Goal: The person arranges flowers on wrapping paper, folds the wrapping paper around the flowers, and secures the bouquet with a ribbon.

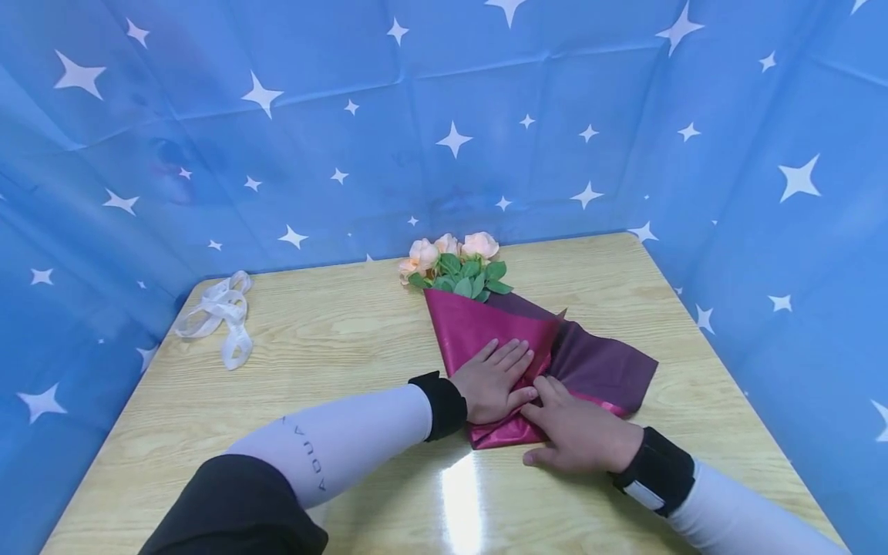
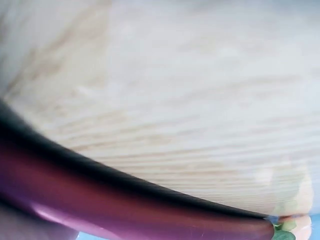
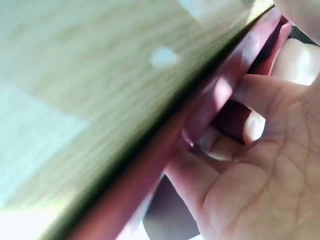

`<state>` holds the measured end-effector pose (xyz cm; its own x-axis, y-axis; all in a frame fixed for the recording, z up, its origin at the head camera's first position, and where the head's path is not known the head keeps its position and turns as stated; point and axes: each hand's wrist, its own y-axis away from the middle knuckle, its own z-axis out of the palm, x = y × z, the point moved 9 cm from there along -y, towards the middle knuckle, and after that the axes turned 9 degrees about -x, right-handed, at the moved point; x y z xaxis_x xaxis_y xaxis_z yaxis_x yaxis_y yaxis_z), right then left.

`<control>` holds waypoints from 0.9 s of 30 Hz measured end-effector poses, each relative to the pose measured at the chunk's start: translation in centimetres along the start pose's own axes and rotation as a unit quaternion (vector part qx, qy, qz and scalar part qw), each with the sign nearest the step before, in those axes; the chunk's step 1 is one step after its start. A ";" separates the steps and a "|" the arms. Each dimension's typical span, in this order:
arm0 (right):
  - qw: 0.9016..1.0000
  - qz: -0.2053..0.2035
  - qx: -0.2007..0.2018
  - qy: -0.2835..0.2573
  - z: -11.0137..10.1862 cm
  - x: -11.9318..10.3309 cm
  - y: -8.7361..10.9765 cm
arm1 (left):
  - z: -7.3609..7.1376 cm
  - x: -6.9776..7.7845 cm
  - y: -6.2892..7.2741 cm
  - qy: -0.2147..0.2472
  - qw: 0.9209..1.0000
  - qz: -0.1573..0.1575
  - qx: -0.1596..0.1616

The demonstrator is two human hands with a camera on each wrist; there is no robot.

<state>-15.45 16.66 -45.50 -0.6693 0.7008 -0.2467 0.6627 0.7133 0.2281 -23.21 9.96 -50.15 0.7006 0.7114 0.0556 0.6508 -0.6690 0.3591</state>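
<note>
A: Where is the wrapping paper (image 1: 492, 320) to be found from the fingers?
B: Directly beneath those of the left hand (image 1: 489, 385), which are laid out straight and pressed flat on the magenta front. By the right hand (image 1: 579, 428) the fold is touched at its near right side with slightly bent fingers; the thumb is held apart, and no pinch can be made out.
A: And how is the long axis set?
B: It is run away from the hands, leaned a little to the left, with the pink roses (image 1: 481, 245) placed beyond the left fingertips.
A: Which hand is nearer to the dark purple flap (image 1: 603, 362)?
B: The right; the flap is spread just beyond its fingers, to the right.
A: Is anything contained?
B: The stems are hidden in the paper; only blooms and green leaves (image 1: 463, 285) are shown. The white ribbon (image 1: 225, 304) is left loose, well to the left of both hands' fingers.
</note>
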 end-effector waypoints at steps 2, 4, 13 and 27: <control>1.000 0.007 -0.008 0.013 0.0 -0.1 0.1 | 0.2 0.1 0.0 -0.005 1.000 0.004 -0.001; 0.999 0.021 -0.027 0.017 0.0 -0.1 0.4 | 0.4 0.2 0.0 -0.010 1.000 0.011 -0.001; 0.994 0.058 -0.083 -0.046 -0.4 0.3 1.8 | 0.6 0.6 0.1 -0.031 0.999 0.019 -0.005; 0.991 0.103 -0.073 -0.041 -0.3 -0.5 0.9 | 0.5 0.5 0.1 -0.064 0.998 0.008 -0.009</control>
<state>-14.59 16.92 -44.91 -0.4913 0.8330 -0.2544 0.7226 0.5529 0.4148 -22.60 10.14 -50.53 0.7426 0.6673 -0.0572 0.6352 -0.6748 0.3757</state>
